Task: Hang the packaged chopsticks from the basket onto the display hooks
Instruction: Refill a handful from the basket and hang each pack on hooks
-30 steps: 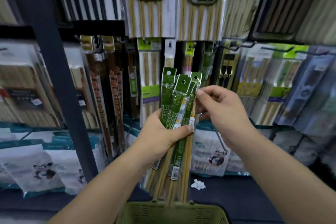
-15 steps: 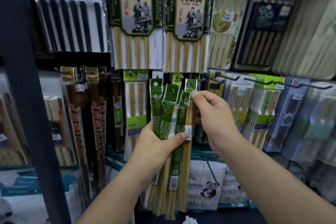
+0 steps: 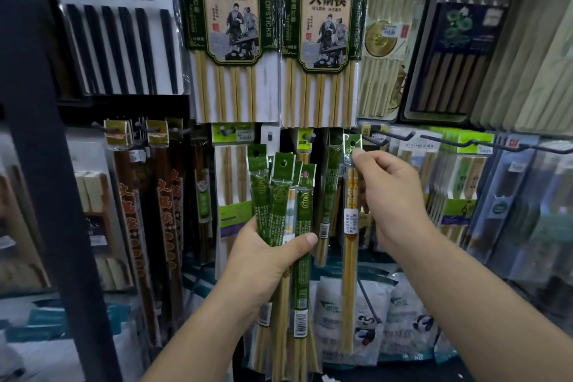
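The single packet point(image 3: 350, 220) hangs from your right hand point(image 3: 393, 195), which pinches its green top just beside a black hook point(image 3: 403, 136) (on it or not, I can't tell). Your left hand point(image 3: 263, 260) curls round the fanned bundle point(image 3: 280, 192) nearby.

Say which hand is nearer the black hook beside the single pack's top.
Right. The right hand pinches a single pack just below the hook; the left hand grips the bundle, lower and leftward.
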The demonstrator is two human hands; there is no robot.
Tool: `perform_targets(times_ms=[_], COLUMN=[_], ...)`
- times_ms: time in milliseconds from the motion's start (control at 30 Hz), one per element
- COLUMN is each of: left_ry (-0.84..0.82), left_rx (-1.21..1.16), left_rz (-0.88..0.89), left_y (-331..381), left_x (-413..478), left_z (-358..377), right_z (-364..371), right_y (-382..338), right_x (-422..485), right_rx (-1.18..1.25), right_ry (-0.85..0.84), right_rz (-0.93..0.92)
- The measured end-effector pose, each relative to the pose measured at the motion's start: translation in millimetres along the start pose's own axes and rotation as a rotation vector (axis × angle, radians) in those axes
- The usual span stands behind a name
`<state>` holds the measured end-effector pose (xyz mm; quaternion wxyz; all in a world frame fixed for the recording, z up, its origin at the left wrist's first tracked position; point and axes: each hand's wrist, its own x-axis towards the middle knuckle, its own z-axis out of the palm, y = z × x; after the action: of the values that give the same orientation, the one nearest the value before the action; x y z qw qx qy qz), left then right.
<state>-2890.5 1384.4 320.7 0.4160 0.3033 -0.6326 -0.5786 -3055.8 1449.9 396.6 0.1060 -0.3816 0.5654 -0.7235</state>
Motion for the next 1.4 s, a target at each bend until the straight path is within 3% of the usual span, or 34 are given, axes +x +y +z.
perform_targets(times_ms=[833, 1400], left_ry=[-0.049, -0.093], left_rx=[-0.041, -0.084], left_rz=[0.056, 0.109], left_y=[-8, -10], left_x=[4, 3], left_z=[0, 2], right_z=[5, 10], right_y=[4, 34], right_x=[17, 24], right_rx=[-0.065, -0.285], right_ry=[0.042, 0.084], right_rz=[-0.048, 0.039])
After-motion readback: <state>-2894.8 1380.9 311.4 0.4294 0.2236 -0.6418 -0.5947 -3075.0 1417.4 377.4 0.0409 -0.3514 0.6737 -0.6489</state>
